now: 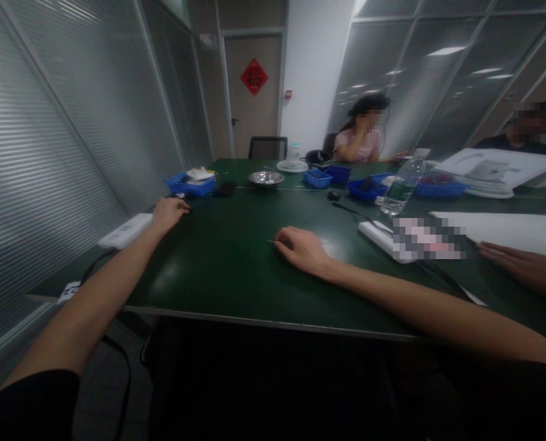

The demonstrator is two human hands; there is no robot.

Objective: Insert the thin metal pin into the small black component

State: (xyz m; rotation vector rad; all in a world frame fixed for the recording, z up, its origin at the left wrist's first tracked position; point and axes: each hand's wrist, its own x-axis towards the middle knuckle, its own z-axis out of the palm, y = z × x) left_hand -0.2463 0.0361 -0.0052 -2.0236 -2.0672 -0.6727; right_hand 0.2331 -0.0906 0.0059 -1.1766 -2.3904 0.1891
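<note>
My right hand [300,248] rests on the dark green table [227,269], its fingers curled around a thin, pale, needle-like thing [271,241] whose tip sticks out to the left. Farther off, my left hand [168,212] is at the table's left side with its fingers bent together; whatever they pinch is too small and dark to make out. Just beyond that hand stands a blue basket [192,187] with white tissue and other small things in it. A dark flat object [225,188] lies to the basket's right.
A steel bowl [266,179], blue trays [317,178] and a white lid-like dish [292,166] stand farther back. At right are a water bottle [400,187], a white power strip [383,241] with cables, and another person's hand [523,263] by white paper. Two people sit beyond.
</note>
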